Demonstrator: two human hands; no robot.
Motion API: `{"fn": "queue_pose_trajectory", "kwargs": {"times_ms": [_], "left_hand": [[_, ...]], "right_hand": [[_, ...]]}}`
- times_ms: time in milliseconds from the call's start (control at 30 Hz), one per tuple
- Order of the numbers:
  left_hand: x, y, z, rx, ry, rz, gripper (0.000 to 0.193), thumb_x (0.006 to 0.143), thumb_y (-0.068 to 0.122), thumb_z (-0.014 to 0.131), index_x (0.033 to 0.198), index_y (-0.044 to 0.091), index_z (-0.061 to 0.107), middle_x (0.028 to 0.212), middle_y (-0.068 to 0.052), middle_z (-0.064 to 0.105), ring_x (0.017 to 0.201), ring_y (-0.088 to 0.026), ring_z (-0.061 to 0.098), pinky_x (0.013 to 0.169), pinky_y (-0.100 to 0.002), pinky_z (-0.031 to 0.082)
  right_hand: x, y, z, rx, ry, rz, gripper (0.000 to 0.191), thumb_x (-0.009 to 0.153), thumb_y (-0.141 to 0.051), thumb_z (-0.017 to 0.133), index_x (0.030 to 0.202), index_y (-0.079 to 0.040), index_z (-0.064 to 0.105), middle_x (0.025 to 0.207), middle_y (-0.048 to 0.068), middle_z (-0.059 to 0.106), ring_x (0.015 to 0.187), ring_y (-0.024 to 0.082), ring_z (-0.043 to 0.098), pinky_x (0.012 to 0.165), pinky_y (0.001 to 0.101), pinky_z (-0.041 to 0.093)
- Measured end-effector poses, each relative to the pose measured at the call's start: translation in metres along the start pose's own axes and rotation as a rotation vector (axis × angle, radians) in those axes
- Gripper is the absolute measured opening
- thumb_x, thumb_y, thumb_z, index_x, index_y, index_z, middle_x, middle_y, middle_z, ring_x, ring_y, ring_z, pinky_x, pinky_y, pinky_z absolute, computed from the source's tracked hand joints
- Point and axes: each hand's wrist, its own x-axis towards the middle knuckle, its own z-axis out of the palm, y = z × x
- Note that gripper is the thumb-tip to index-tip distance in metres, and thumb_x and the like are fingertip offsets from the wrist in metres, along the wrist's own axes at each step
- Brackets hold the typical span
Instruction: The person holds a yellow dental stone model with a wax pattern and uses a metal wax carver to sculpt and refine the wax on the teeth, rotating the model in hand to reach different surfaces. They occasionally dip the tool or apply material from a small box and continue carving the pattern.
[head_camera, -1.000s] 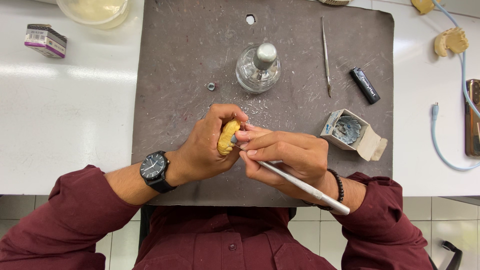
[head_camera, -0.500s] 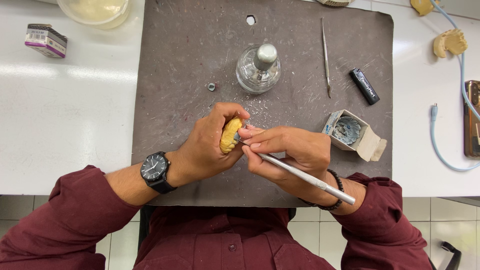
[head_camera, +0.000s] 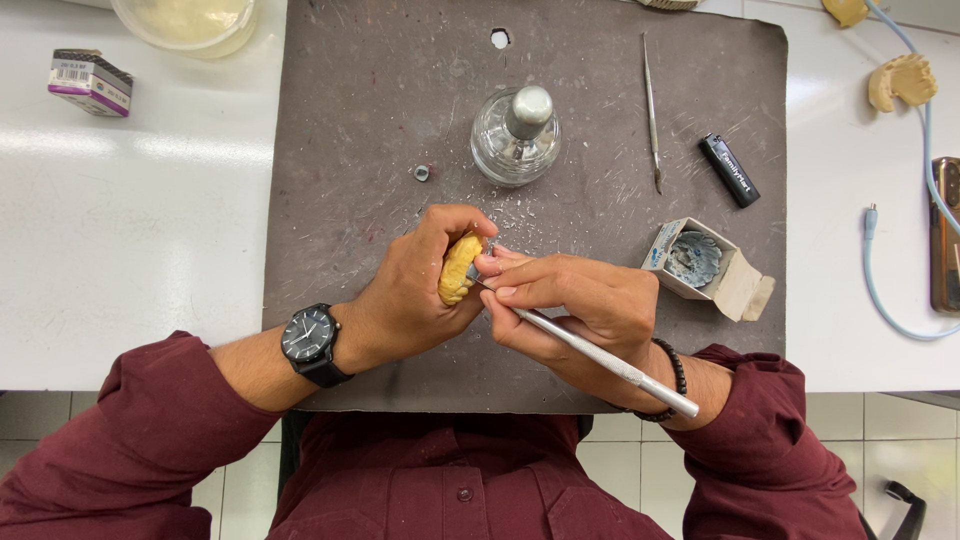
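Head camera looks straight down on a small yellow plaster dental cast (head_camera: 457, 268), which sits just above the middle of a dark grey scratched work mat (head_camera: 350, 120), gripped in the left hand (head_camera: 420, 290) with fingers curled over its top and thumb beneath. Right hand (head_camera: 580, 310) pinches a slim silver metal carving tool (head_camera: 600, 358) like a pen, its tip touching the cast's right edge and its handle running back over the wrist. A black wristwatch (head_camera: 310, 343) is on the left wrist, a dark bead bracelet (head_camera: 672, 378) on the right, both arms in maroon sleeves. Just beyond the hands stands a round clear glass spirit lamp with a metal cap (head_camera: 516, 135); right of it lie a thin metal probe (head_camera: 650, 100) and a black lighter (head_camera: 729, 170). Near the right hand sits a small open cardboard box holding grey wax (head_camera: 695, 260). Mat rests on a white bench (head_camera: 130, 220).
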Motion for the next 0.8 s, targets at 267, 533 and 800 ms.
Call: {"fn": "queue_pose_trajectory", "kwargs": {"times_ms": [267, 533, 800], "left_hand": [[-0.0012, 0.0007, 0.0002, 0.039, 0.027, 0.036, 0.055, 0.094, 0.008, 0.082, 0.133, 0.006, 0.043, 0.111, -0.01, 0.064, 0.095, -0.02, 0.073, 0.081, -0.031, 0.061], [-0.0027, -0.0031, 0.0025, 0.015, 0.023, 0.06, 0.06, 0.095, 0.009, 0.081, 0.136, 0.006, 0.038, 0.115, -0.011, 0.061, 0.098, -0.02, 0.072, 0.083, -0.031, 0.061], [-0.0047, -0.0033, 0.0029, 0.024, 0.032, 0.055, 0.059, 0.095, 0.008, 0.081, 0.136, 0.007, 0.038, 0.112, -0.01, 0.061, 0.095, -0.02, 0.071, 0.081, -0.031, 0.06]], "right_hand": [[-0.0016, 0.0002, 0.0009, 0.039, 0.026, 0.028, 0.019, 0.083, 0.007, 0.083, 0.093, 0.002, 0.068, 0.096, 0.015, 0.077, 0.104, 0.026, 0.078, 0.098, 0.0363, 0.066], [-0.0018, 0.0024, 0.0025, 0.024, 0.044, 0.017, 0.019, 0.083, 0.007, 0.083, 0.093, 0.001, 0.068, 0.095, 0.015, 0.077, 0.102, 0.026, 0.079, 0.096, 0.035, 0.067], [-0.0021, 0.0019, 0.0015, 0.043, 0.018, 0.027, 0.019, 0.083, 0.006, 0.084, 0.094, 0.001, 0.069, 0.097, 0.016, 0.077, 0.104, 0.026, 0.078, 0.098, 0.036, 0.066]]}}
